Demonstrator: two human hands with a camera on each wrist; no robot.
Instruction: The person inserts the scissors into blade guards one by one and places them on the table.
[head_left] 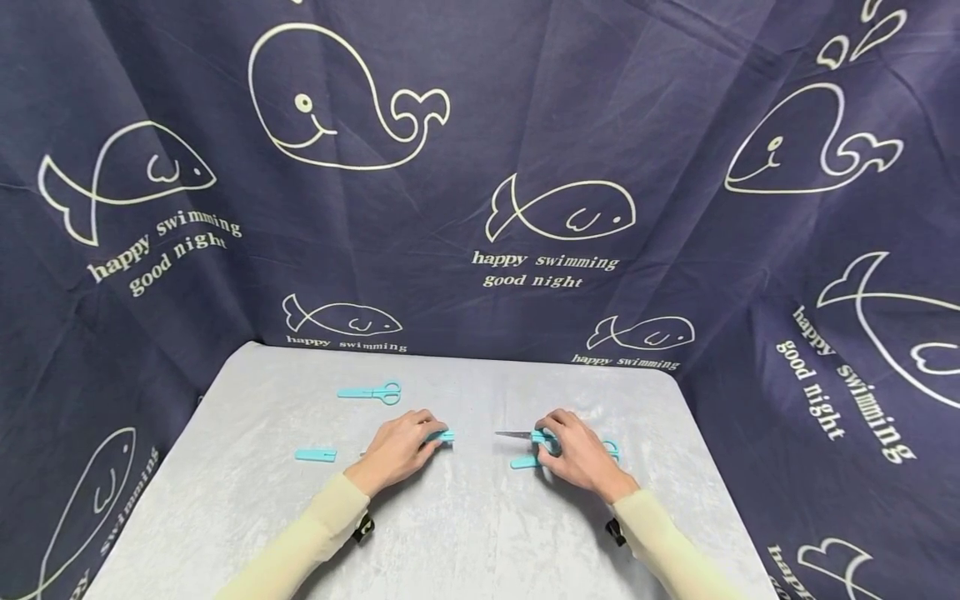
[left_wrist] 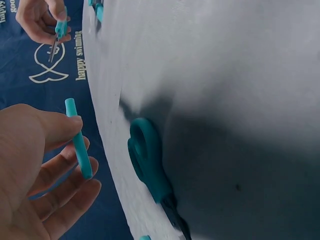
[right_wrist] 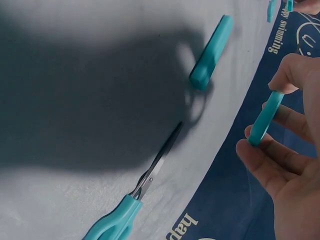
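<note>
My left hand [head_left: 401,446] pinches a teal scissors cover [left_wrist: 78,139] between thumb and fingers, above the table. In my right hand [head_left: 573,450] is a pair of scissors [head_left: 513,434], held by its teal handle with the bare blades pointing left toward the cover; a gap separates the two. Beneath the left hand lies another bare pair of scissors [left_wrist: 150,160], mostly hidden in the head view. A third bare pair of scissors [right_wrist: 155,170] rests on the table under the right hand, and a loose teal cover [right_wrist: 212,52] lies just beyond its blade tips.
At the back left of the grey table [head_left: 450,533] lies a pair of scissors inside its teal cover [head_left: 369,392]. Another teal cover [head_left: 315,455] lies left of my left hand. Dark blue printed cloth [head_left: 450,217] hangs around the back and sides.
</note>
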